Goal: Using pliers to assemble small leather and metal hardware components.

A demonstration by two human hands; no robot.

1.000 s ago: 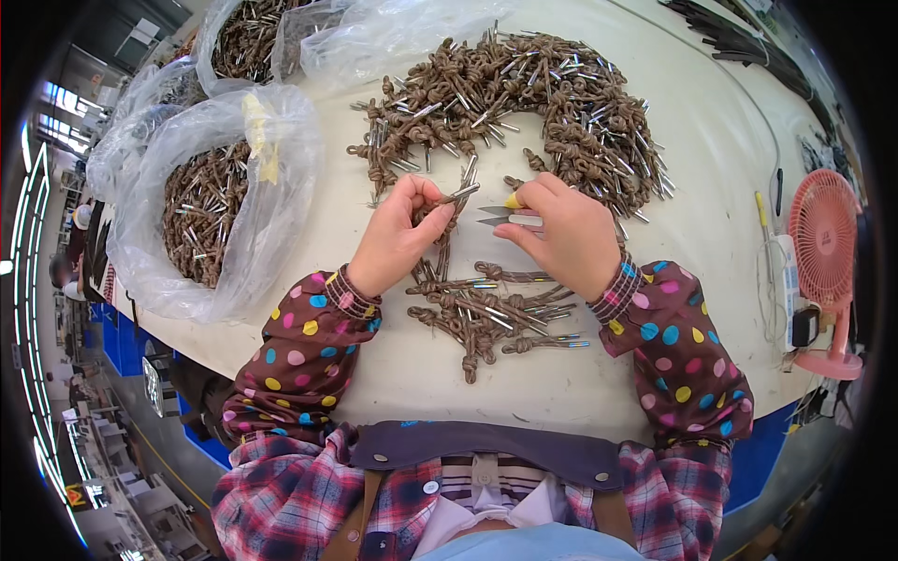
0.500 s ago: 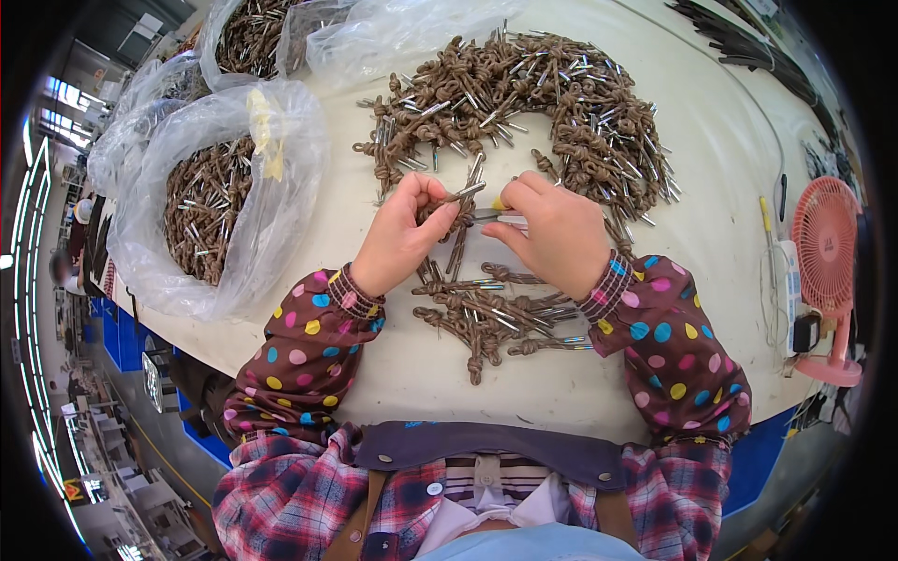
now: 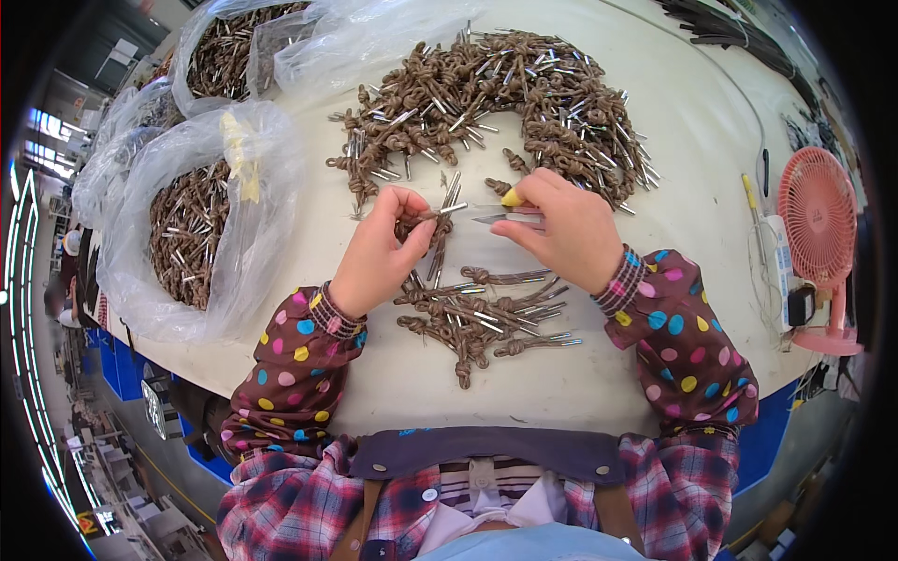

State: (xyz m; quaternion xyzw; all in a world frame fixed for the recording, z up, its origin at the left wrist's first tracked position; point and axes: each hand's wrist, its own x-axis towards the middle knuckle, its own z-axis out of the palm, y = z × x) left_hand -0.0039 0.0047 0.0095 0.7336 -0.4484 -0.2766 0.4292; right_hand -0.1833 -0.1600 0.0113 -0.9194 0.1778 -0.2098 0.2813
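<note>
Left fingers pinch knotted cord; right fingers grasp snips.
If the blades slip, they may nick this cord.

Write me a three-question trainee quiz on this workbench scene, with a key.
1. Which hand holds the thread snips?
2. True or false: the pink fan stands to the right of the large heap of knotted brown cords.
3. What does the left hand pinch?
A) a clear plastic bag
B) a metal-tipped brown cord
C) a yellow-topped tool

Key: 1. The right hand. 2. True. 3. B.
</note>
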